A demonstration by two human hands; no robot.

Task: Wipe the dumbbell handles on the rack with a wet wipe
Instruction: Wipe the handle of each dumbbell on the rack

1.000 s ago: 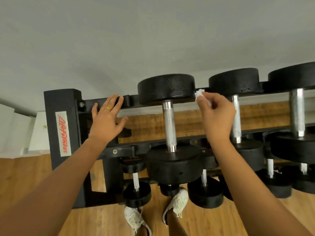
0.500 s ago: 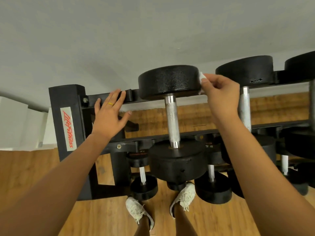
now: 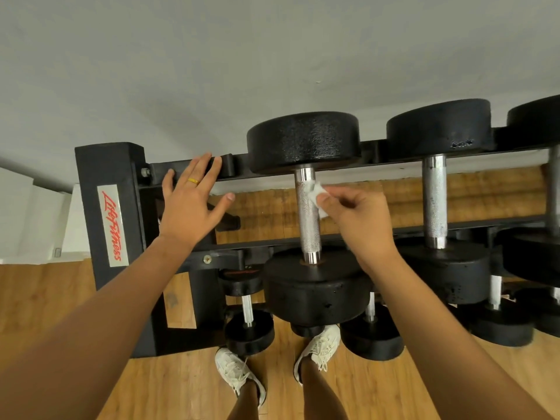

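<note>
Your right hand [image 3: 360,219], pinching the wet wipe [image 3: 315,194], now presses it to the leftmost top-row handle [image 3: 307,225] instead of the weight head [image 3: 303,140], so wiping starts; your left hand [image 3: 191,204] rests open on the rack [image 3: 103,165].

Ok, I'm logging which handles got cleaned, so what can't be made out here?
Head view only:
Wet wipe: mostly covered by fingers of the right hand; wetness unreadable.
Handle, far side: faces away from camera.
Rightmost dumbbell: cut off by the frame edge.
Lower-tier dumbbells: partly behind top-row weights.
</note>
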